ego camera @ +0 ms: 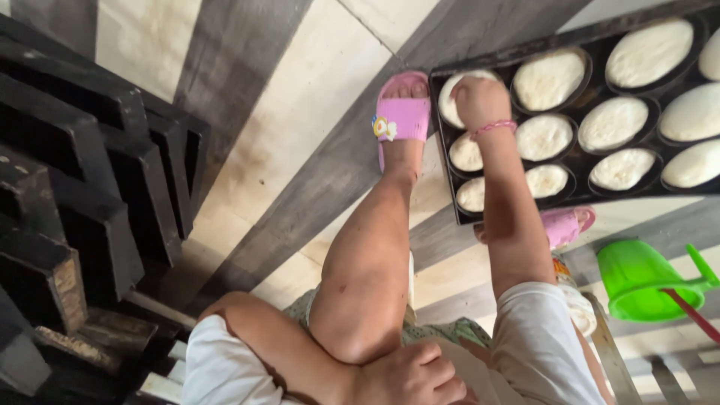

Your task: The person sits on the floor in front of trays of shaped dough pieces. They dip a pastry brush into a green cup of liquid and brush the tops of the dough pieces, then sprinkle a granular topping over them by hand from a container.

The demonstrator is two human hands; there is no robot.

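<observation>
At 6 o'clock our left hand (409,377) rests curled on the knee, holding nothing. Farther, at 1 o'clock, our right hand (480,101) presses closed onto a dough round (459,96) in the tray (592,46)'s near-left cup; we judge it soft, sticky, easily dented, best lifted from its edges.

This looks like a small bakery's work area, run at floor level rather than in a home kitchen. A large dark baking tray (592,45) with many round moulds of pale dough (649,51) lies on the tiled floor (300,112), and stacks of blackened loaf tins (82,195) stand alongside. A green plastic scoop (637,277) lies nearby.
</observation>
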